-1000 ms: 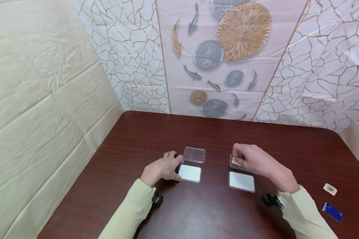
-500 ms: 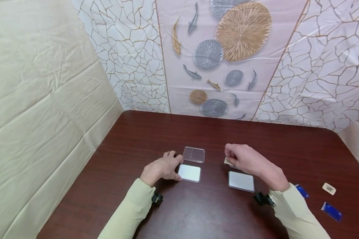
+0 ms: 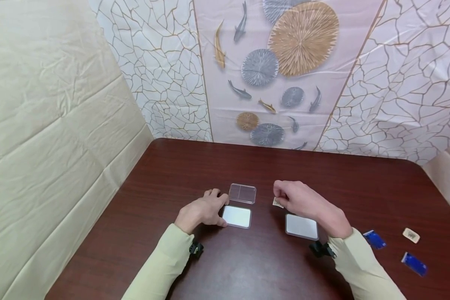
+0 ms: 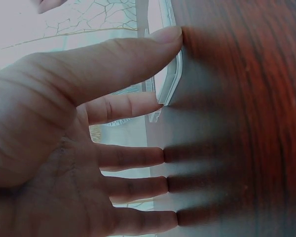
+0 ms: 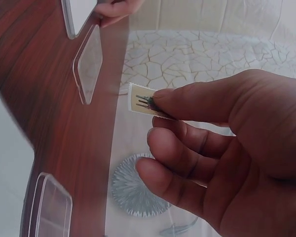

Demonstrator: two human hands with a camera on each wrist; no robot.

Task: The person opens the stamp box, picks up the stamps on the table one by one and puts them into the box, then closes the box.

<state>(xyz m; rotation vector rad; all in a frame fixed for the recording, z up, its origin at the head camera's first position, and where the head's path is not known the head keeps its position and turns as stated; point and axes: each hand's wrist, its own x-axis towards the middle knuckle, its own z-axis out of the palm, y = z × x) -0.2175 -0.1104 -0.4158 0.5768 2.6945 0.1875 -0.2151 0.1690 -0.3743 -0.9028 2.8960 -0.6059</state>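
Observation:
Between thumb and index finger, my right hand (image 3: 301,198) pinches a postage stamp (image 5: 139,100) with perforated edges and a dark picture on a tan ground. The stamp is held up above the table, left of the right white-filled case (image 3: 301,226). A clear lid (image 5: 55,210) beyond that case is hidden by the hand in the head view. My left hand (image 3: 205,211) rests on the table with straight, spread fingers. Its thumb and index fingertip touch the left edge of the other white-filled case (image 3: 237,217). Behind that case lies a clear empty lid (image 3: 242,193).
On the dark wood table (image 3: 228,266), a small cream rectangle with a picture (image 3: 411,235) lies at the right. Near it are one blue packet (image 3: 375,240) and a second blue packet (image 3: 414,264). Patterned cloth (image 3: 172,83) hangs behind the table.
My right hand has moved left with the stamp, from over the right clear lid to the gap between the two cases. A blue packet has come into view from behind the right sleeve. My left hand stays put.

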